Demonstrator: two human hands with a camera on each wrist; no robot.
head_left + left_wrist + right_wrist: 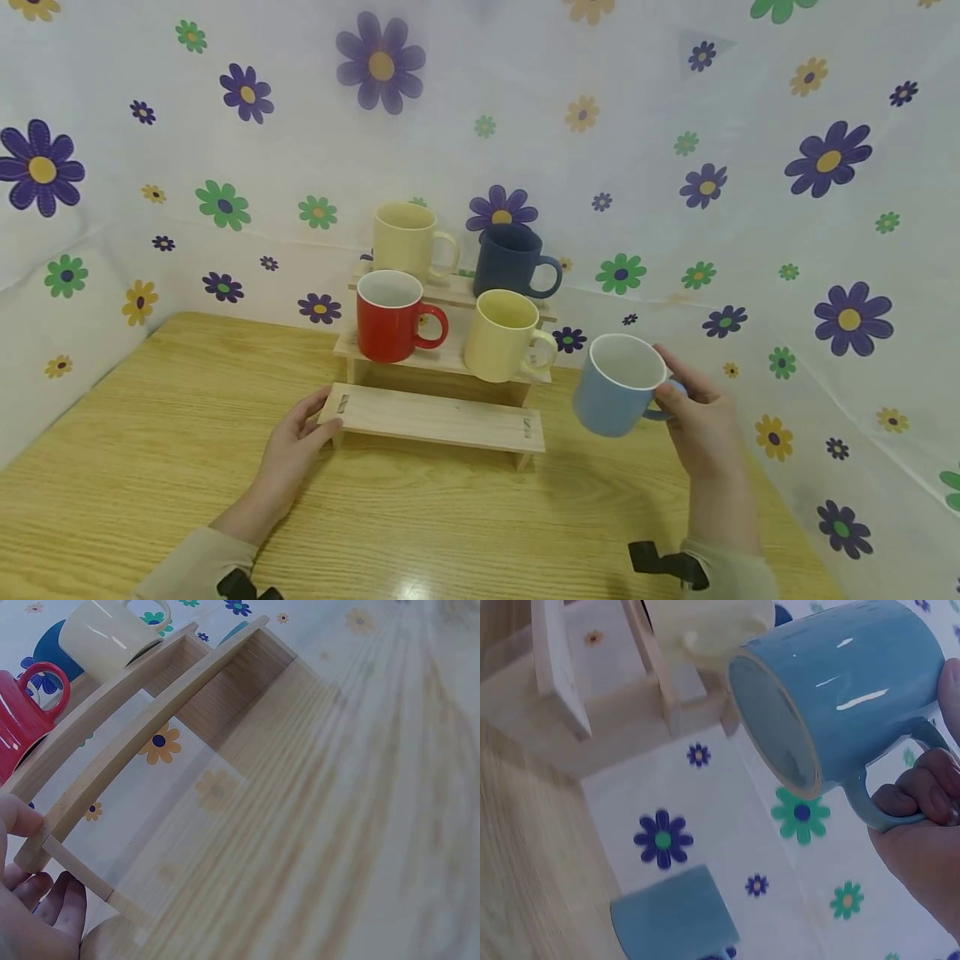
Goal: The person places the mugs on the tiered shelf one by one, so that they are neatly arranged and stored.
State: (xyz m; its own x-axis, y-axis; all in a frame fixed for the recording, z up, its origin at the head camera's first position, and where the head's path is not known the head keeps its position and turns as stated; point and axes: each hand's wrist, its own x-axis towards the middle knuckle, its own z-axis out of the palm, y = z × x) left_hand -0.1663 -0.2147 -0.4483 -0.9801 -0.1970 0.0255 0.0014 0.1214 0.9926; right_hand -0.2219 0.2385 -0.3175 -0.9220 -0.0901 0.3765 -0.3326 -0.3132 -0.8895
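Observation:
My right hand holds a light blue mug by its handle, raised to the right of a wooden tiered stand. The mug is tilted, its underside showing in the right wrist view. My left hand grips the left end of the stand's lowest board, thumb at the top edge and fingers at the side. That board is bare. On the middle tier are a red mug and a pale yellow mug. Another pale yellow mug and a dark blue mug occupy the top tier.
A second light blue mug stands beyond the stand's right end in the right wrist view; it is hidden in the head view. The wooden table meets a flower-patterned white cloth at the back and sides.

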